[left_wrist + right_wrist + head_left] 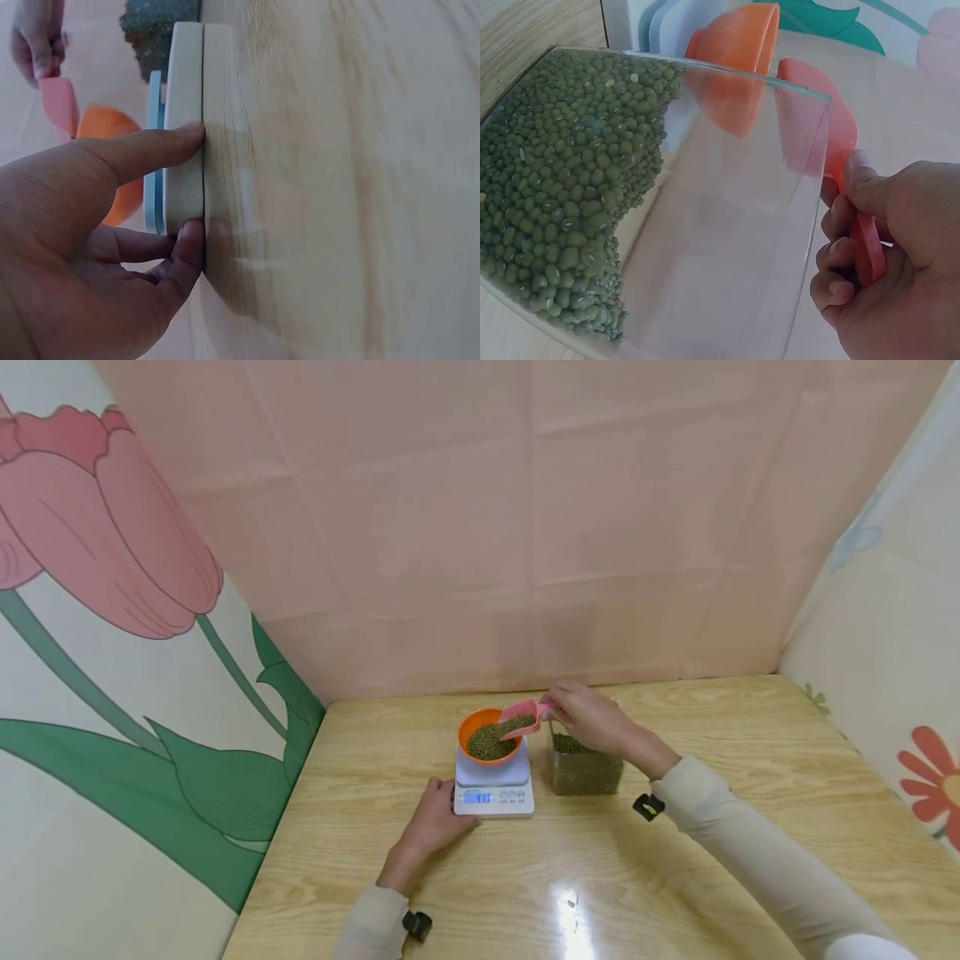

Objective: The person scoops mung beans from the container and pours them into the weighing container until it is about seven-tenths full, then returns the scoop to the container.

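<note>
My right hand (592, 718) grips the handle of a pink scoop (817, 112), which carries mung beans. The scoop's front hangs over an orange bowl (466, 732) that has mung beans (489, 743) in it. Under the bowl is a white kitchen scale (495, 810), its display (477, 797) lit with digits too small to read surely. At the scale's near left corner, my left hand (438, 817) holds its edge; in the left wrist view the thumb and curled fingers rest against the scale's side (184, 180).
Right of the scale stands a clear box (587, 781) partly filled with mung beans (562, 187). The wooden table (360, 760) meets a pink-covered wall (420, 568) behind. Painted walls flank it on both sides.
</note>
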Motion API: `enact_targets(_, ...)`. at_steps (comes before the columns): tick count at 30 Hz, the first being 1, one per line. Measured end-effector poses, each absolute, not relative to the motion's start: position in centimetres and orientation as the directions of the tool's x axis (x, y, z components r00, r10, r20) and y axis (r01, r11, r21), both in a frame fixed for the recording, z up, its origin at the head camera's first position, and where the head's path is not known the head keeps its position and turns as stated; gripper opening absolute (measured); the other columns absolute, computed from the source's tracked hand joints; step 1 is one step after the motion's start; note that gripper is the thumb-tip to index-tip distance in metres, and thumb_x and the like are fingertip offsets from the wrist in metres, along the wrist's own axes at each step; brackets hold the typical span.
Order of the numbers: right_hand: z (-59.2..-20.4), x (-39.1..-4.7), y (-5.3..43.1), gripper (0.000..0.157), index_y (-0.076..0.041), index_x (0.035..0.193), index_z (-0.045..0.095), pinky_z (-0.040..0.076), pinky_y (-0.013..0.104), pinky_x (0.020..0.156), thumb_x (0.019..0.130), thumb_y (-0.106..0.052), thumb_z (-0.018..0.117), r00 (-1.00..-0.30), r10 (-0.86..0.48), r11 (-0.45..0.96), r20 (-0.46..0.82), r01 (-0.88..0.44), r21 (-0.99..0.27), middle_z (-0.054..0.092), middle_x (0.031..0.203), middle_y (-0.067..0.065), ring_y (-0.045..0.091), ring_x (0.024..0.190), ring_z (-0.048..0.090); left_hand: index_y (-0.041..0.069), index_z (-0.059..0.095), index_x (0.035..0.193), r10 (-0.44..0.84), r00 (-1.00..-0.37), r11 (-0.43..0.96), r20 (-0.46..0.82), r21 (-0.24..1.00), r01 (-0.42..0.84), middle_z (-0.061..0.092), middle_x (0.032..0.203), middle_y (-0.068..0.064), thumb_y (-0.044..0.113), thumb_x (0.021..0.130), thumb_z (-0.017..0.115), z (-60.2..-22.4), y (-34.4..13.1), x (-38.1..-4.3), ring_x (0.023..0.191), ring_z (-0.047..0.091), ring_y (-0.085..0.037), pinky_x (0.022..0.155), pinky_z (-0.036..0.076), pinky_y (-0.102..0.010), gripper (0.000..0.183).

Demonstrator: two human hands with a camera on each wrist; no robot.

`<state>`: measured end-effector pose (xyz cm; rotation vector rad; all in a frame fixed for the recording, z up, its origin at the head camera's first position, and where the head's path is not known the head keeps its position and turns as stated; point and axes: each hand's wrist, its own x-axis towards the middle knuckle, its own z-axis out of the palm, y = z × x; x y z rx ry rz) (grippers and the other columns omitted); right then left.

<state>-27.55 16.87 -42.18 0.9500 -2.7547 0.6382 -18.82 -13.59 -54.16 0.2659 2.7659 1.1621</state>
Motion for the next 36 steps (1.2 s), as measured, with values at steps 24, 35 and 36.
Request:
enact_targets(24,-41.51,-27.33,16.83,0.023,0.001,0.117,0.074,0.059,0.051,0.095,0.103,-0.017,0.070,-0.784,-0.545,0.726,0.296,-0.619,-0.301,0.074,0.112,0.016,0.034,0.107,0.071,0.000,0.060,0.146,0.206,-0.977,0.696,-0.054,0.710,0.108,0.053,0.115,-0.008,0.022,0.086,0.090,-54.34,-13.58,-18.90,0.101,0.044,-0.022,0.089,0.043,-0.038,0.071)
enact_targets(35,-41.43,-27.26,16.88,0.023,0.001,0.118,0.074,0.058,0.050,0.096,0.104,-0.017,0.069,-0.793,-0.540,0.734,0.280,-0.607,-0.304,0.074,0.114,0.015,0.034,0.108,0.071,0.001,0.061,0.146,0.211,-0.976,0.687,-0.046,0.718,0.114,0.054,0.115,-0.008,0.022,0.086,0.090,-54.40,-13.57,-18.87,0.101,0.043,-0.022,0.089,0.042,-0.037,0.069)
enact_targets(36,-41.42,-27.25,16.90,0.023,0.000,0.118,0.074,0.058,0.050,0.096,0.104,-0.017,0.069,-0.794,-0.539,0.735,0.282,-0.607,-0.303,0.074,0.114,0.015,0.034,0.108,0.071,0.001,0.061,0.146,0.212,-0.976,0.685,-0.046,0.719,0.115,0.054,0.115,-0.008,0.021,0.086,0.090,-54.39,-13.55,-18.87,0.101,0.043,-0.022,0.089,0.042,-0.038,0.069)
